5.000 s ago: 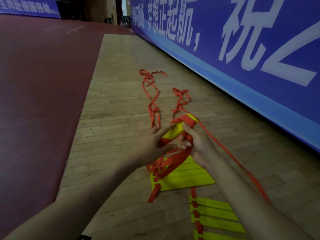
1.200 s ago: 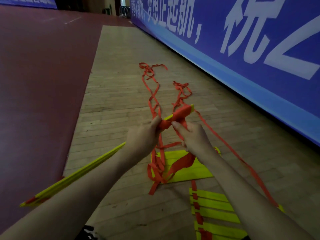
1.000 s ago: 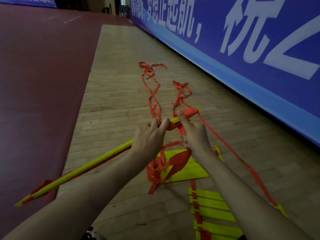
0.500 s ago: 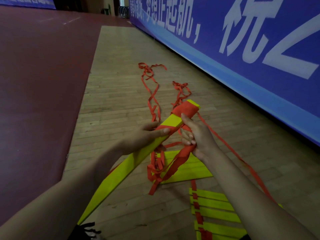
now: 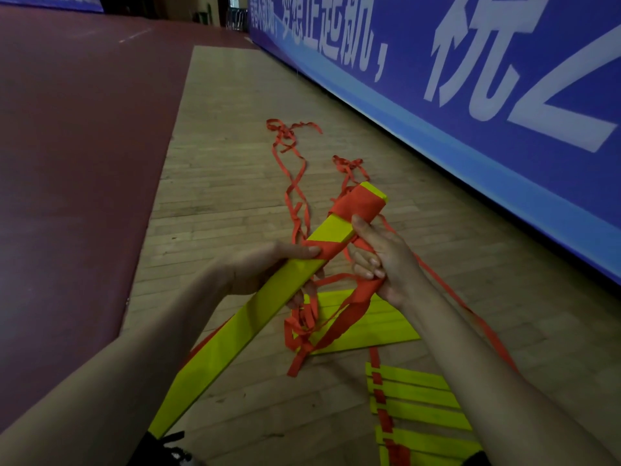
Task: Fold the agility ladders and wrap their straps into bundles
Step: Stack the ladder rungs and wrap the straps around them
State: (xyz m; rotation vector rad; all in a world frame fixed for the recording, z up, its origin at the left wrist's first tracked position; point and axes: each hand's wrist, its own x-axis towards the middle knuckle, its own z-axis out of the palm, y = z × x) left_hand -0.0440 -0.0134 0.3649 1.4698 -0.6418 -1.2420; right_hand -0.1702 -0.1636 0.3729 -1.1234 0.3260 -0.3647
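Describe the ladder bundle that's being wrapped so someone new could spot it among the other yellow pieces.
Along the blue banner runs a wooden floor. Above it the left hand holds a long yellow bundle, the right hand gripping its orange strap. Unlike the stack and spread rungs lying flat, it slants upward, strap wound round its far end.

A pale wooden strip floor (image 5: 228, 183) is bordered at left by dark red flooring (image 5: 77, 146); along the right, a blue banner (image 5: 524, 169) printed with large white characters (image 5: 477, 52) is seen, dimly lit
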